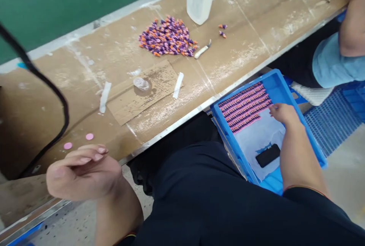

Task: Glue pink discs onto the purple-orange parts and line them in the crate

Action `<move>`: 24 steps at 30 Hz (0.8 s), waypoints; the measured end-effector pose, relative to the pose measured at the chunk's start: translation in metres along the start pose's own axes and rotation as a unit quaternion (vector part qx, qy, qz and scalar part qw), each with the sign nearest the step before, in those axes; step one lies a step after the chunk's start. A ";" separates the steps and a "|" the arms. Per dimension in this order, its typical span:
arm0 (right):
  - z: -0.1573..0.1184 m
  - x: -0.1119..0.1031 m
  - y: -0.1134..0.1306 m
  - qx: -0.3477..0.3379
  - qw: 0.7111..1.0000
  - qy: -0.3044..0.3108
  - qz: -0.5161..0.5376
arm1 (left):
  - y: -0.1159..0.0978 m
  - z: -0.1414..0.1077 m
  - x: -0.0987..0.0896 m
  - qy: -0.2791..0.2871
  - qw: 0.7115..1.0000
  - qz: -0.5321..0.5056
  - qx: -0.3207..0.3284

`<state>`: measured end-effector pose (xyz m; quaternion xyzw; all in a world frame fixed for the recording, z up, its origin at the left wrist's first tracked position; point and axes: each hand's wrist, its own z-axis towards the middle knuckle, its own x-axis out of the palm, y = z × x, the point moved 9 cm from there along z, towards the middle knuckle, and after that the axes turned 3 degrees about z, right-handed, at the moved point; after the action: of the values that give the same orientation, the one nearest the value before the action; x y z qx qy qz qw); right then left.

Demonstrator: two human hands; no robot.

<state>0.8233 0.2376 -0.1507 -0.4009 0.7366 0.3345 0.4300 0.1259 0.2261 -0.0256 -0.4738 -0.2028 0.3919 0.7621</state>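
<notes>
While my right hand (283, 113), fingers narrow, reaches the rows of purple-orange pieces (245, 105) in the right blue tray (276, 88), its hold I cannot tell; my left hand (84, 173) curls loosely. Nearest row looks unfinished; a far pile (167, 37) remains on the tabletop (114, 54).

Single cam, worn on the person's head, looked fwd and steeply down, near enough that the L hand (85, 173) and R hand (282, 113) both fit in shot, w/ the wearer's dark clothing (216, 200) filling bottom ctr. The view was skewed to the desk (116, 54), whose near edge ran diag. from lower L to upper R, w/ the blue tray (274, 82) off to the R. Top L took in a green surface (71, 6) past the desk, and the R edge cut off a co-worker (333, 61).
</notes>
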 end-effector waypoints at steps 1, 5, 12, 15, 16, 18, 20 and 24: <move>-0.002 -0.014 0.016 -0.009 1.000 -0.001 0.020 | -0.001 0.003 -0.012 -0.023 1.000 -0.018 0.004; -0.017 -0.061 0.141 -0.164 0.955 0.022 0.246 | -0.003 0.009 -0.047 -0.070 0.997 -0.023 -0.005; -0.024 -0.069 0.412 -0.458 0.876 -0.111 0.102 | -0.029 -0.002 -0.100 -0.124 0.982 -0.025 0.142; -0.006 -0.049 0.479 -0.502 0.852 -0.151 -0.009 | -0.032 -0.019 -0.142 -0.196 0.967 0.025 0.162; -0.001 -0.043 0.493 -0.509 0.847 -0.152 -0.031 | -0.031 -0.025 -0.159 -0.228 0.960 0.052 0.155; 0.004 -0.037 0.512 -0.516 0.843 -0.142 -0.060 | -0.028 -0.038 -0.191 -0.286 0.944 0.103 0.128; 0.003 -0.035 0.522 -0.517 0.843 -0.131 -0.073 | -0.026 -0.048 -0.219 -0.319 0.933 0.131 0.101; -0.007 -0.040 0.526 -0.507 0.854 -0.115 -0.025 | -0.028 -0.063 -0.265 -0.368 0.917 0.122 0.096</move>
<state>0.3713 0.4828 -0.0338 -0.5399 0.4000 0.6945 0.2573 0.0179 -0.0256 -0.0139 -0.2419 -0.3712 0.6459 0.6217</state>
